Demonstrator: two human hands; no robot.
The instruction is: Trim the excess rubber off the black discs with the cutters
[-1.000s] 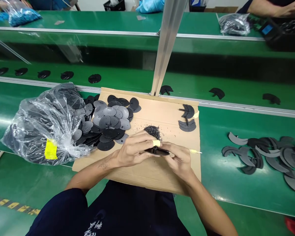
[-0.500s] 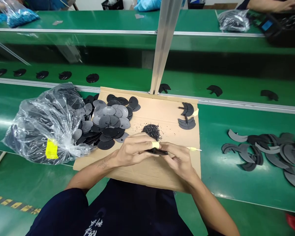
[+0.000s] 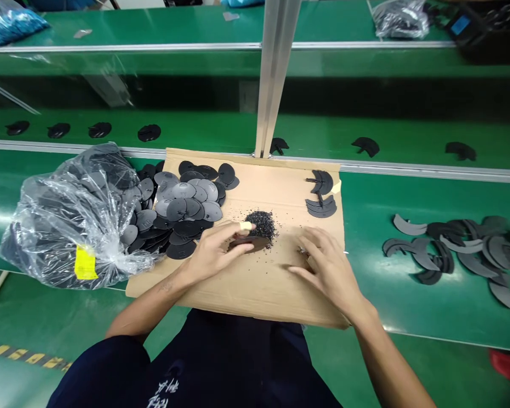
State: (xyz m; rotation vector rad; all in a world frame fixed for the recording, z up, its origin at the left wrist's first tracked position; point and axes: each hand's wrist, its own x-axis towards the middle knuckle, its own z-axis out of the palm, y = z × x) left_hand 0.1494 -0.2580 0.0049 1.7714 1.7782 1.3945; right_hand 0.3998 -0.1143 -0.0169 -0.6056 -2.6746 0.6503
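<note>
Obs.: my left hand (image 3: 212, 249) pinches a dark oval disc (image 3: 257, 244) by its left edge, thumb nearest me; grip narrow. Disc sits low, approx. flat, just my side of the black granule heap (image 3: 261, 222) on the cardboard (image 3: 276, 289); can't tell if it touches the board. Edge hold prob. leaves most of the disc free. Yellow wrap (image 3: 246, 225) on one left finger, poss. to guard skin. My right hand (image 3: 329, 260) is well apart from disc, fingers loosely curled, thumb out; small item near fingertips too unclear to ID, so can't tell if gripped. Disc pile (image 3: 187, 209) lies on board's left, beside clear bag (image 3: 63, 221) w/ yellow label (image 3: 85, 263), prob. for short left reach. Stacked curved pcs (image 3: 322, 208) at board's far right; loose curved pcs (image 3: 499, 263) on green bench (image 3: 365, 283) beyond. Split by shape looks deliberate, prob. vs. mixing. Board prob. there to catch granules & protect bench.
</note>
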